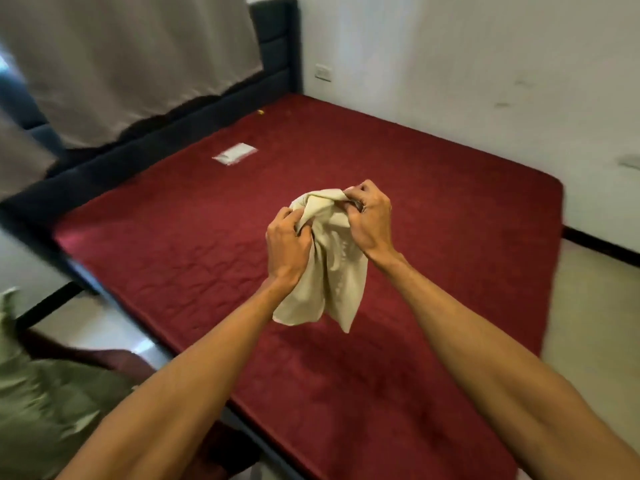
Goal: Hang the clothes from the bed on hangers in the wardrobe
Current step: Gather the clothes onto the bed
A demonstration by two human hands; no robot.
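place: a bedroom in a home.
bed: a wide bed [398,188] with a dark red quilted cover fills most of the view.
headboard: dark padded panels [277,46] rise along the bed's far left edge.
curtain: pale beige cloth [121,64] hangs above that same edge.
wall: a white wall [485,64] with a socket plate [322,72] runs along the bed's far right edge.
floor: pale tiles [588,323] and dark skirting [602,244] lie right of the bed.

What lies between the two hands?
A bunched cream garment, gripped by the left hand and the right hand, seen in the head view.
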